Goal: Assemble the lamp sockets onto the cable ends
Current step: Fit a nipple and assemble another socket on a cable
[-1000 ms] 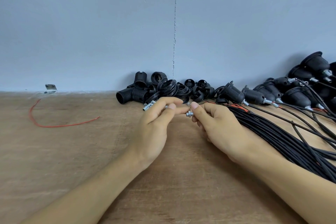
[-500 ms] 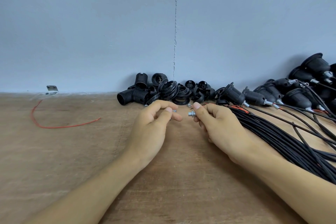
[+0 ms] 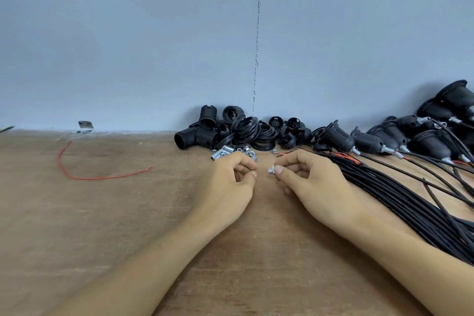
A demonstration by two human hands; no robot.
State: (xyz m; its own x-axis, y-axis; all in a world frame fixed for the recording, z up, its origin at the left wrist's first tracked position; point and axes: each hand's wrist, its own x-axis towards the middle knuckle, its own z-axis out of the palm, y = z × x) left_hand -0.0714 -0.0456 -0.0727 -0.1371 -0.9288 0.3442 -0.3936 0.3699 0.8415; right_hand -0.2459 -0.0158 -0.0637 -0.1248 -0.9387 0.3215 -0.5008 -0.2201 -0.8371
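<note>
Two bare hands are meeting near the middle of the wooden table (image 3: 128, 238), fingertips facing each other. The right hand (image 3: 310, 182) is pinching a small threaded metal fitting (image 3: 272, 170) between thumb and forefinger, its threaded end pointing toward nine o'clock, while its other fingers are curling loosely underneath. The left hand (image 3: 228, 185) is sitting just at nine o'clock of that fitting, not touching it. Its thumb and forefinger are curling toward each other and nearly closing, and I cannot tell whether anything tiny is lying between them. At twelve o'clock of the left hand, a scatter of loose nuts and short tubes (image 3: 230, 152) is lying on the wood, partly hidden behind the knuckles. Beyond them, a heap of black socket shells and rings (image 3: 230, 133) is lying against the blue-grey wall (image 3: 154, 46). At two o'clock of the right hand, the finished sockets (image 3: 410, 138) are lying in a row on their leads. The black cable bundle (image 3: 410, 202) is running from just behind the right hand toward four o'clock, alongside the right forearm. Well apart at nine o'clock, a red wire (image 3: 102, 177) is curving across the table, and a small metal bracket (image 3: 86, 127) is sitting at ten o'clock at the foot of the wall.
</note>
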